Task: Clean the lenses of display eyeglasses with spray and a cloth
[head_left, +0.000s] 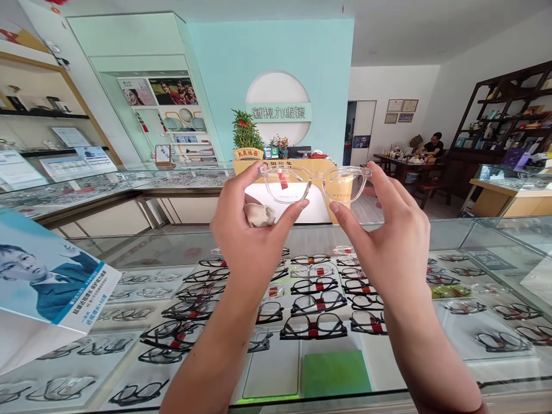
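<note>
Both hands hold a pair of clear-framed eyeglasses (317,175) up above the glass counter, one at each side of the frame. My left hand (248,227) pinches the left end between thumb and fingers; a crumpled whitish cloth (260,215) is tucked in its palm. My right hand (388,224) grips the right end, its thumb at the lower rim and its index finger at the upper corner. A red tag (283,180) shows through the left lens. Below, inside the display case, lie rows of dark-framed eyeglasses (319,303).
The glass display case (207,241) spans the foreground. A blue-and-white cardboard sign (47,287) stands at its left. A green box (336,372) lies inside the case near the front. Beyond are a yellow counter (241,168), a potted plant (246,131) and a person (432,146) seated at a table.
</note>
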`<state>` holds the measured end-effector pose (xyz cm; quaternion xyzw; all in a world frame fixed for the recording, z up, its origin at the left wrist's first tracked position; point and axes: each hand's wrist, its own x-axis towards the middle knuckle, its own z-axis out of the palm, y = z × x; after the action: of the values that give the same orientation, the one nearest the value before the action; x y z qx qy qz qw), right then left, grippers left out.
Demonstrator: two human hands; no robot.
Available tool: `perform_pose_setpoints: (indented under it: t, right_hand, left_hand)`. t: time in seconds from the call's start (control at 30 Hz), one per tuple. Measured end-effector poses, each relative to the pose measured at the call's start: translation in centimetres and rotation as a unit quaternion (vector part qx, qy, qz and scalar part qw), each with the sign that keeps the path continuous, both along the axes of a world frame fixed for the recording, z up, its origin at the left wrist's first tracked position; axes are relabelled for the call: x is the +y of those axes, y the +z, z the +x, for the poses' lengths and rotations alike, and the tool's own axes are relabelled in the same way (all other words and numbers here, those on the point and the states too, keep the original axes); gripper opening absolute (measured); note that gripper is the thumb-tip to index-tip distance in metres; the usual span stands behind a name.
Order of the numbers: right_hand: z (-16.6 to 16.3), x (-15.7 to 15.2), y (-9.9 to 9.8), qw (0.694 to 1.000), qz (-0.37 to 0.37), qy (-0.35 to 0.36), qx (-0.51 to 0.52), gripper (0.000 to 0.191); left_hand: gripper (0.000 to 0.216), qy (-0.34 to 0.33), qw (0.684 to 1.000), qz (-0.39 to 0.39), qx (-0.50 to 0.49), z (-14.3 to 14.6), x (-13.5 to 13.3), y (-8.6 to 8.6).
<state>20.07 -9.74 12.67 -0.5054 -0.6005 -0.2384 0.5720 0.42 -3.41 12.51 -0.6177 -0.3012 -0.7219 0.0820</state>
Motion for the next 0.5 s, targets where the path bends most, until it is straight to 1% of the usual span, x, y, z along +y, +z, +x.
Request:
perform_pose_setpoints:
  t: [0.13, 0.4, 0.5]
  right_hand:
    - [0.02, 0.05, -0.1, 1.0, 0.004, -0.002, -0.006, 0.068]
    - [-0.3, -0.32, 0.19, 1.0, 0.008, 0.014, 0.005, 0.068]
    - [-0.39, -0.39, 0.23, 1.0, 0.008, 0.018, 0.01, 0.068]
  left_hand:
    - [0.071, -0.01, 1.0, -0.009, 0.001, -0.01, 0.05, -0.05]
    - [0.068, 0.017, 1.0, 0.016, 0.007, -0.2, 0.38, -0.26]
    - [0.067, 0.012, 1.0, 0.018, 0.009, -0.21, 0.37, -0.26]
